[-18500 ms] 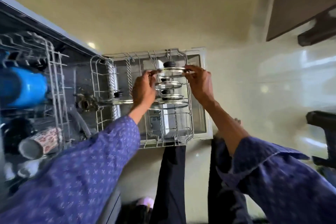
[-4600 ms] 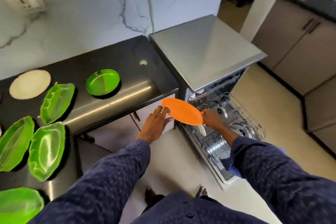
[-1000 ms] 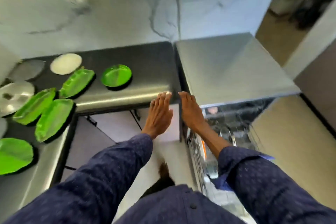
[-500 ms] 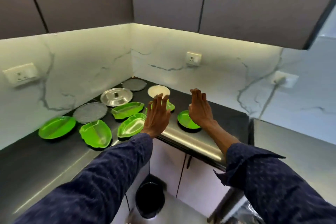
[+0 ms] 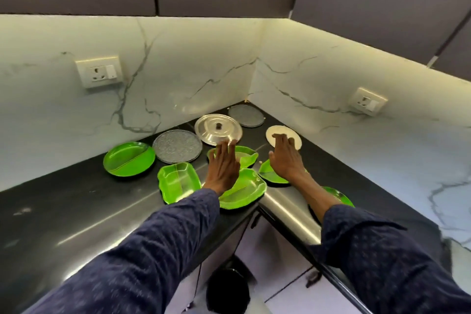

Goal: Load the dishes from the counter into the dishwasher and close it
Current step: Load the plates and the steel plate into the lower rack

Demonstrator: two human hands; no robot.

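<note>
Both hands reach out over the inner corner of the black L-shaped worktop, fingers straight and held together, holding nothing. The left hand hovers above 2 green leaf-shaped plastic trays: the far leaf tray, mostly hidden under its fingers, and the near leaf tray, which lies at the worktop's front edge where the 2 runs meet. The right hand is stretched over a green plate partly hidden by the wrist, and its fingertips overlap the round off-white plate near the right-hand wall; whether they touch it cannot be told. A third green leaf-shaped tray sits just left of the left hand, near the front edge. Further left lies a round green plate with a divider, and behind it, towards the back wall, a round grey speckled plate. A round steel lid with a dark knob lies just beyond the left fingertips, and a second grey speckled round plate sits deep in the back corner. Part of 1 more green plate shows behind the right forearm on the right run. A black bin stands on the floor below the worktop corner. The dishwasher is out of view.
</note>
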